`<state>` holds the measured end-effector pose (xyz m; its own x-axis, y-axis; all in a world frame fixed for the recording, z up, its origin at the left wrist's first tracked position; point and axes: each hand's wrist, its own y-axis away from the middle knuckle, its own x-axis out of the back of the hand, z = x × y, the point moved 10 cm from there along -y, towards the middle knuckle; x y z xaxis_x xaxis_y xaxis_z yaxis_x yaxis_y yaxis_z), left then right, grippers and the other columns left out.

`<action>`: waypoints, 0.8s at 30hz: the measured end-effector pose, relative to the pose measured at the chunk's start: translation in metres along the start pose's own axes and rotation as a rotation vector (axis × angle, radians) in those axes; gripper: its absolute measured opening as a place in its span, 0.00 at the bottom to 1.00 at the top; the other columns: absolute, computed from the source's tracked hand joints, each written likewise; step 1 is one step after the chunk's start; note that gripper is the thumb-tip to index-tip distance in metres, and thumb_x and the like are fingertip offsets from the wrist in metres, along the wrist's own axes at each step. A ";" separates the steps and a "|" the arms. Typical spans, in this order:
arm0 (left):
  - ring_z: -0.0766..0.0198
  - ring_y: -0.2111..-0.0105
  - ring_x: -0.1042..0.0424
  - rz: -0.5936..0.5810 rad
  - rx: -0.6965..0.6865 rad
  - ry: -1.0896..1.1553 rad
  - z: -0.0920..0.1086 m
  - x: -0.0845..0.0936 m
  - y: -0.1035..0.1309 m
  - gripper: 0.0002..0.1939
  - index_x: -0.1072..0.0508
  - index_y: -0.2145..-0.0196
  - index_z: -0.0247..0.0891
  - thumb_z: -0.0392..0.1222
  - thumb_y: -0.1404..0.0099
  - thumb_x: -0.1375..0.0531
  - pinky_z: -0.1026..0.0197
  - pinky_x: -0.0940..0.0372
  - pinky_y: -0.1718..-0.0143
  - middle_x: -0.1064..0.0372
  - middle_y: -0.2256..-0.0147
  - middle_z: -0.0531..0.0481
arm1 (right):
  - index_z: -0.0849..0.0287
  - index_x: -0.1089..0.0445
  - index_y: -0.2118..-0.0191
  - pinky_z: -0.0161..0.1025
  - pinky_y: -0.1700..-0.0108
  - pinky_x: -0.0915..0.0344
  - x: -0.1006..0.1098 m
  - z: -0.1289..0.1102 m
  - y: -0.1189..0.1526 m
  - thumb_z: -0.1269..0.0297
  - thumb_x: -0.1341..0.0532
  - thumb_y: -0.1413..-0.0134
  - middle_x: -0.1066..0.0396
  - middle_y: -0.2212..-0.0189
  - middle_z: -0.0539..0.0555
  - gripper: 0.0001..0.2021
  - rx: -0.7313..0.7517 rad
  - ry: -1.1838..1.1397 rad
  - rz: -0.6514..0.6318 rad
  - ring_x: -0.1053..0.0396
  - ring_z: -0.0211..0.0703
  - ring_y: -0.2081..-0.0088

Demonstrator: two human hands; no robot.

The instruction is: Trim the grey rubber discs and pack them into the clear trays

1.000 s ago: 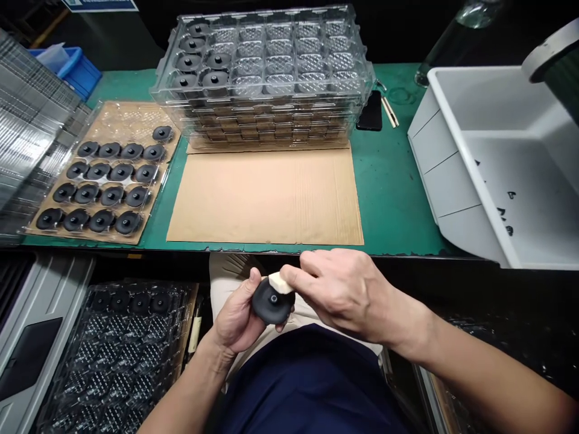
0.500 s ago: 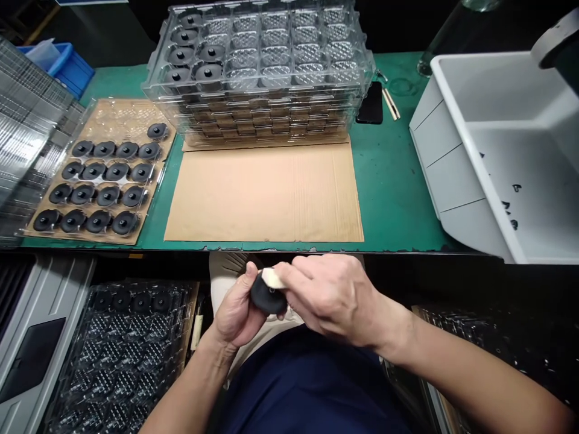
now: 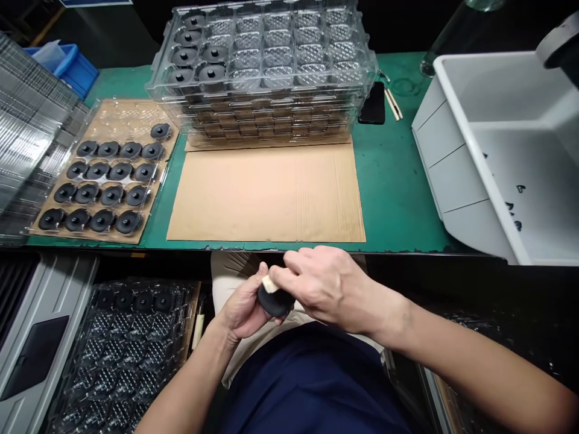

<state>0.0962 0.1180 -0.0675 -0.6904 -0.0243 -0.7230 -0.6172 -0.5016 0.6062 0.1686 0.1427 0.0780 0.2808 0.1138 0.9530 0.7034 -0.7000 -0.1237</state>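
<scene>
In front of my lap, my left hand (image 3: 246,310) is closed around the edge of a round black disc-shaped part (image 3: 275,304), with the thumb up at its rim. My right hand (image 3: 325,289) grips a short cream-coloured tool (image 3: 270,284), which lies against the upper face of the disc. Its working end is hidden, so I cannot tell its exact kind. Similar black discs (image 3: 128,222) sit in rows in a clear tray (image 3: 149,218) at the left of the bench.
A stack of clear trays (image 3: 271,99) stands at the back, behind flat cardboard (image 3: 266,196). To the right are a black phone (image 3: 373,105), cream-handled tools (image 3: 393,104) and a grey-white bin (image 3: 465,175) holding small black scraps. More trays (image 3: 117,355) lie low on the left.
Both hands and the disc have shifted slightly to the right in view. The cream-coloured tool has tilted and moved lower across the disc, covering its centre.
</scene>
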 end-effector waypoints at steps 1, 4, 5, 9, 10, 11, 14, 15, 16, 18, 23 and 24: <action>0.60 0.78 0.26 -0.006 0.022 0.007 -0.005 0.000 -0.001 0.20 0.20 0.66 0.32 0.55 0.35 0.32 0.62 0.30 0.83 0.25 0.74 0.45 | 0.60 0.31 0.52 0.42 0.68 0.47 -0.001 -0.006 -0.004 0.69 0.43 0.33 0.31 0.63 0.54 0.07 0.069 0.011 -0.030 0.36 0.44 0.66; 0.60 0.78 0.27 -0.019 0.024 0.019 -0.006 -0.003 -0.001 0.18 0.20 0.66 0.32 0.53 0.35 0.32 0.61 0.29 0.82 0.26 0.74 0.46 | 0.60 0.33 0.49 0.42 0.67 0.45 -0.001 -0.016 -0.010 0.66 0.42 0.32 0.31 0.61 0.55 0.09 0.198 0.017 -0.065 0.35 0.46 0.64; 0.60 0.77 0.26 -0.012 -0.008 0.034 -0.001 -0.003 0.000 0.18 0.20 0.65 0.33 0.53 0.35 0.32 0.62 0.29 0.81 0.25 0.73 0.46 | 0.60 0.33 0.50 0.42 0.67 0.46 -0.001 -0.014 -0.012 0.66 0.43 0.32 0.30 0.61 0.55 0.08 0.186 0.019 -0.058 0.35 0.46 0.64; 0.59 0.68 0.22 0.145 -0.295 0.097 0.039 0.015 0.011 0.18 0.19 0.56 0.35 0.52 0.34 0.33 0.59 0.24 0.71 0.20 0.62 0.45 | 0.60 0.31 0.58 0.41 0.69 0.51 -0.001 0.012 -0.008 0.70 0.46 0.31 0.30 0.69 0.53 0.07 -0.076 -0.013 0.041 0.36 0.41 0.71; 0.59 0.67 0.22 0.194 -0.353 0.102 0.047 0.021 0.015 0.18 0.19 0.53 0.36 0.52 0.33 0.33 0.58 0.24 0.68 0.20 0.61 0.45 | 0.60 0.31 0.61 0.41 0.70 0.53 -0.003 0.016 -0.005 0.69 0.47 0.31 0.30 0.71 0.52 0.08 -0.129 -0.047 0.069 0.37 0.40 0.73; 0.59 0.66 0.22 0.228 -0.385 0.098 0.052 0.026 0.017 0.18 0.19 0.52 0.36 0.51 0.33 0.33 0.57 0.23 0.66 0.20 0.60 0.45 | 0.59 0.32 0.63 0.41 0.71 0.54 -0.004 0.019 -0.003 0.68 0.47 0.31 0.31 0.72 0.51 0.09 -0.165 -0.079 0.095 0.38 0.40 0.74; 0.60 0.69 0.24 0.225 -0.363 0.067 0.051 0.029 0.016 0.20 0.19 0.51 0.34 0.52 0.33 0.33 0.58 0.24 0.69 0.21 0.62 0.45 | 0.59 0.33 0.65 0.41 0.71 0.56 -0.008 0.020 0.000 0.66 0.47 0.31 0.31 0.73 0.50 0.10 -0.211 -0.102 0.132 0.39 0.40 0.75; 0.60 0.70 0.24 0.199 -0.327 0.053 0.046 0.027 0.014 0.21 0.19 0.52 0.33 0.53 0.33 0.33 0.58 0.25 0.71 0.21 0.63 0.44 | 0.59 0.32 0.63 0.41 0.71 0.55 -0.009 0.020 -0.001 0.67 0.47 0.31 0.31 0.72 0.51 0.09 -0.207 -0.084 0.119 0.38 0.40 0.74; 0.59 0.71 0.24 0.167 -0.278 0.043 0.040 0.025 0.011 0.21 0.19 0.54 0.32 0.54 0.33 0.34 0.59 0.26 0.74 0.22 0.64 0.44 | 0.59 0.32 0.61 0.41 0.70 0.54 -0.010 0.018 -0.003 0.68 0.46 0.31 0.30 0.70 0.51 0.08 -0.183 -0.063 0.088 0.37 0.41 0.73; 0.59 0.73 0.25 0.105 -0.165 0.046 0.025 0.019 0.005 0.21 0.19 0.60 0.31 0.55 0.33 0.34 0.61 0.28 0.78 0.23 0.67 0.43 | 0.60 0.32 0.57 0.41 0.68 0.51 -0.013 0.010 -0.008 0.69 0.44 0.31 0.30 0.67 0.52 0.05 -0.081 -0.025 0.015 0.36 0.42 0.69; 0.59 0.74 0.23 0.028 -0.083 0.111 0.013 0.006 0.000 0.18 0.19 0.65 0.34 0.55 0.35 0.32 0.61 0.27 0.77 0.22 0.70 0.46 | 0.61 0.32 0.50 0.41 0.66 0.48 -0.004 -0.007 -0.016 0.68 0.46 0.29 0.32 0.63 0.54 0.08 0.128 0.055 0.044 0.38 0.44 0.66; 0.58 0.70 0.22 0.035 -0.128 0.132 0.019 0.005 0.000 0.18 0.19 0.63 0.35 0.55 0.37 0.30 0.60 0.25 0.73 0.21 0.66 0.46 | 0.61 0.32 0.51 0.41 0.66 0.48 -0.001 -0.005 -0.018 0.69 0.47 0.29 0.32 0.63 0.54 0.08 0.103 0.053 0.070 0.39 0.44 0.66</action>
<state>0.0854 0.1337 -0.0649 -0.6498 -0.1528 -0.7446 -0.5348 -0.6041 0.5908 0.1527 0.1514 0.0804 0.2988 0.0283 0.9539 0.7475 -0.6283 -0.2155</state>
